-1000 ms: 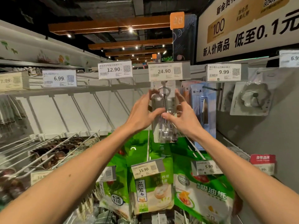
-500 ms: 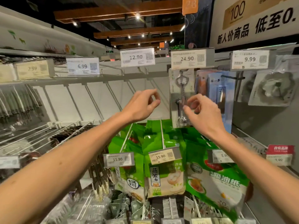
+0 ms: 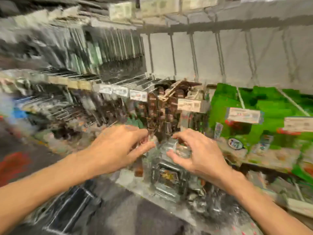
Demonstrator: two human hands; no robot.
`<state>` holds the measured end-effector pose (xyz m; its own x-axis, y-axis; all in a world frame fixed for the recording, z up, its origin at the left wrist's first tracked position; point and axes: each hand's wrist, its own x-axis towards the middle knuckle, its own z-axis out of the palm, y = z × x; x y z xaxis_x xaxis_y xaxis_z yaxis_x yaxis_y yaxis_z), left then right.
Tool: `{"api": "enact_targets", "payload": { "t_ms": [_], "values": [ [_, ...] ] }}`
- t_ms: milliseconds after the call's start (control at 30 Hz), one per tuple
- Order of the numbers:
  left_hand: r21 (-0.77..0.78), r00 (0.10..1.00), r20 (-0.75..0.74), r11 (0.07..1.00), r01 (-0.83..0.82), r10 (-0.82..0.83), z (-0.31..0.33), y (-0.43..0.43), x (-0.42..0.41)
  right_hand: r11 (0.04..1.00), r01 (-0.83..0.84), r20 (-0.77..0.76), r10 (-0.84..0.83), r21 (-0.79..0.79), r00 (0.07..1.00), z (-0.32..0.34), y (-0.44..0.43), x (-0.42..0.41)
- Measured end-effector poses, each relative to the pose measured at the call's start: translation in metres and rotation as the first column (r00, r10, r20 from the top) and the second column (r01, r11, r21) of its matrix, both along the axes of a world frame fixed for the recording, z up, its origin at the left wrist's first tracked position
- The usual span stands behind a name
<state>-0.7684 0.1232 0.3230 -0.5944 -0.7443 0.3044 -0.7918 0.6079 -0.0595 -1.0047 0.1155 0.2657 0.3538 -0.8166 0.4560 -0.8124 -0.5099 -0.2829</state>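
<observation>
beneath brown packs (image 3: 162, 108), left hand (image 3: 118, 147), right hand (image 3: 200, 154) half-curled; hold unclear.

blur is smearing the shelf (image 3: 203, 28); price tags (image 3: 188, 105) are showing no legible print, dark hanging packets (image 3: 160, 114) are losing shape, and it is hiding whether the left grip (image 3: 116, 146) or right grip (image 3: 196, 153) is holding anything.

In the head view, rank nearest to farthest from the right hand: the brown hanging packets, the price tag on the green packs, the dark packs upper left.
1. Brown hanging packets, just above-left of the right hand.
2. Price tag on the green packs, up to the right.
3. Dark packs, far upper left.
</observation>
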Motion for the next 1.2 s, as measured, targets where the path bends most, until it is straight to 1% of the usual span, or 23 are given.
{"api": "enact_targets", "payload": {
  "t_ms": [100, 167, 200, 267, 333, 367, 433, 533, 667, 767, 800, 900, 1000, 1067, 1133, 1200],
  "values": [
    [0.055, 0.982, 0.031, 0.98, -0.189, 0.188, -0.05, 0.043, 0.104, 0.991, -0.114, -0.03, 0.116, 0.076, 0.993, -0.056, 0.008, 0.088],
    [0.076, 0.941, 0.001, 0.939, -0.336, 0.337, -0.082, 0.073, 0.162, 0.971, -0.189, -0.031, 0.195, 0.147, 0.98, -0.082, 0.014, 0.14],
    [0.133, 0.907, -0.04, 0.902, -0.412, 0.42, -0.097, 0.089, 0.185, 0.954, -0.228, -0.023, 0.237, 0.192, 0.971, -0.093, 0.016, 0.165],
    [0.295, 0.807, -0.111, 0.795, -0.53, 0.58, -0.123, 0.115, 0.223, 0.913, -0.29, -0.008, 0.305, 0.288, 0.952, -0.113, 0.018, 0.211],
    [0.402, 0.693, -0.143, 0.682, -0.612, 0.706, -0.148, 0.129, 0.259, 0.87, -0.348, 0.026, 0.363, 0.349, 0.932, -0.132, 0.015, 0.26],
    [0.443, 0.636, -0.157, 0.63, -0.638, 0.755, -0.159, 0.132, 0.276, 0.844, -0.368, 0.036, 0.386, 0.389, 0.922, -0.14, 0.012, 0.284],
    [0.493, 0.544, -0.207, 0.567, -0.66, 0.813, -0.184, 0.134, 0.311, 0.791, -0.405, 0.058, 0.429, 0.458, 0.902, -0.156, 0.006, 0.333],
    [0.551, 0.415, -0.193, 0.448, -0.704, 0.889, -0.223, 0.13, 0.363, 0.728, -0.447, 0.081, 0.479, 0.519, 0.874, -0.184, -0.006, 0.402],
    [0.626, 0.278, -0.162, 0.316, -0.713, 0.947, -0.268, 0.107, 0.436, 0.643, -0.484, 0.154, 0.499, 0.593, 0.853, -0.227, -0.031, 0.49],
    [0.729, 0.174, -0.153, 0.23, -0.645, 0.973, -0.289, 0.079, 0.49, 0.593, -0.483, 0.217, 0.464, 0.644, 0.859, -0.257, -0.063, 0.554],
    [0.757, 0.151, -0.134, 0.199, -0.622, 0.979, -0.296, 0.069, 0.506, 0.581, -0.476, 0.232, 0.445, 0.66, 0.865, -0.265, -0.074, 0.574],
    [0.815, 0.121, -0.044, 0.106, -0.57, 0.992, -0.315, 0.038, 0.547, 0.539, -0.443, 0.259, 0.384, 0.717, 0.886, -0.286, -0.1, 0.626],
    [0.848, 0.097, -0.031, 0.078, -0.524, 0.995, -0.327, 0.008, 0.582, 0.516, -0.434, 0.265, 0.369, 0.739, 0.891, -0.308, -0.122, 0.671],
    [0.864, 0.068, -0.036, 0.065, -0.499, 0.997, -0.334, -0.01, 0.605, 0.47, -0.423, 0.246, 0.392, 0.775, 0.886, -0.321, -0.138, 0.698],
    [0.882, 0.043, -0.04, 0.056, -0.468, 0.998, -0.344, -0.028, 0.63, 0.413, -0.366, 0.207, 0.382, 0.834, 0.901, -0.331, -0.155, 0.725],
    [0.905, 0.014, -0.033, 0.036, -0.425, 0.999, -0.36, -0.048, 0.658, 0.381, -0.288, 0.143, 0.365, 0.878, 0.92, -0.342, -0.172, 0.748]
  ]
}}
